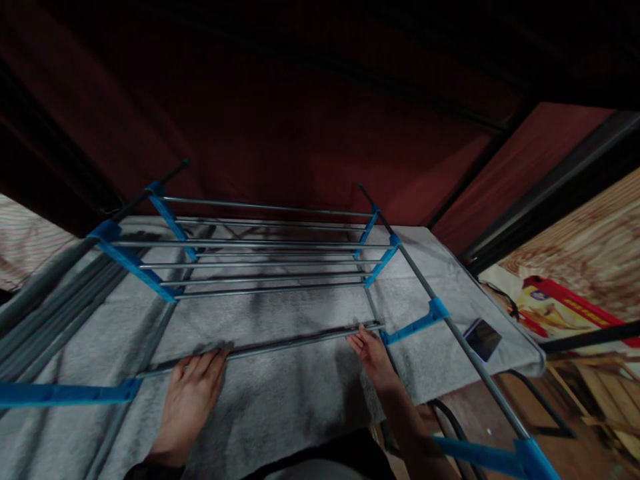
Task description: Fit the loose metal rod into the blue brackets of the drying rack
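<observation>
A metal rack frame with blue plastic brackets point(417, 325) lies across a grey cloth-covered table. Near its front, a slim metal tube point(293, 342) runs between the left blue bracket point(75, 395) and the right one. My left hand point(194, 393) is closed over the tube's left part, fingers wrapped down onto it. Toward the right end, my right hand point(373, 357) pinches the tube between thumb and fingers, close to the right bracket. A second thin tube seems to lie along the first. Whether the tube ends sit inside the brackets, I cannot tell.
Several crossbars point(280, 265) span the rack's far brackets. Loose grey tubes point(60, 303) lie at the left. A phone point(483, 339) rests on the cloth point(315, 393) at the right. Beyond that edge are a red and yellow package point(565, 310) and a wooden stool point(607, 393). Dark red fabric point(300, 133) hangs behind.
</observation>
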Tool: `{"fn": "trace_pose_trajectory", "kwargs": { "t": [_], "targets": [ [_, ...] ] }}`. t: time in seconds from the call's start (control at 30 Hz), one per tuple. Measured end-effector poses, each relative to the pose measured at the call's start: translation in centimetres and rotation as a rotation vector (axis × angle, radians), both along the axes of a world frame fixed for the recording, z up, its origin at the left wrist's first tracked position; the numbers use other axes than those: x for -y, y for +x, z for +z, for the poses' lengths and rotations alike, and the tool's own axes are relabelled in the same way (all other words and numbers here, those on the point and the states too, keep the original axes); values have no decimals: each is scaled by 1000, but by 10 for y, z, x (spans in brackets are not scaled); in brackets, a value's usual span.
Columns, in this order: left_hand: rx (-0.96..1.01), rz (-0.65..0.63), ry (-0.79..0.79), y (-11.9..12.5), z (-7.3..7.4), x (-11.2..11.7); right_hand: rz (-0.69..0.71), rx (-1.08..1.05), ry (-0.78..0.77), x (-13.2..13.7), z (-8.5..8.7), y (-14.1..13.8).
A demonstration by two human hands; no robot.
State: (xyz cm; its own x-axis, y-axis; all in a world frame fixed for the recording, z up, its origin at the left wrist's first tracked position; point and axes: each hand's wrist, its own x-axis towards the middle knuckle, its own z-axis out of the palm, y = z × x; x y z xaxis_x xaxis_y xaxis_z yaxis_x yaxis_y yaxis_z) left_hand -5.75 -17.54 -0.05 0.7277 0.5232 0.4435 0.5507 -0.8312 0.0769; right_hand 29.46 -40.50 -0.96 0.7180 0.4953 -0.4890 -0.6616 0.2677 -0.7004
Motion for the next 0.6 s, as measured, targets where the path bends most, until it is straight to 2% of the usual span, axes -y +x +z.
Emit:
{"fn": "trace_pose_trajectory", "kwargs": {
  "t": [0.17, 0.33, 0.6],
  "targets": [
    [-17, -7, -53, 0, -5, -7, 86, 32, -4, 1, 1, 2],
    [-14, -44, -47, 5, -9, -9, 96, 33, 22, -2, 0, 5],
    [51, 93, -108, 18, -5, 11, 66, 76, -53, -2, -1, 6]
  ]
}}
